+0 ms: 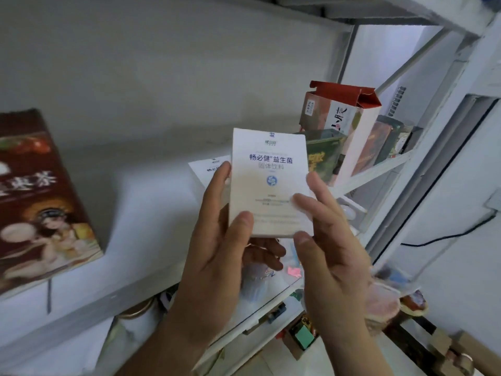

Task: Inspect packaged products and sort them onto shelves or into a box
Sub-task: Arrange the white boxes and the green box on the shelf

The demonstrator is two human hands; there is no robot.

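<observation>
The left hand (pixel 217 253) and right hand (pixel 333 253) hold the white box (pixel 268 183) for inspection; next probably means setting it on the shelf (pixel 151 207)

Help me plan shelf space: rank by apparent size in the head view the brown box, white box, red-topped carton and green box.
Largest: brown box, though nearest the camera and cropped.
Next: white box and red-topped carton, about alike.
Smallest: green box, partly hidden.
</observation>
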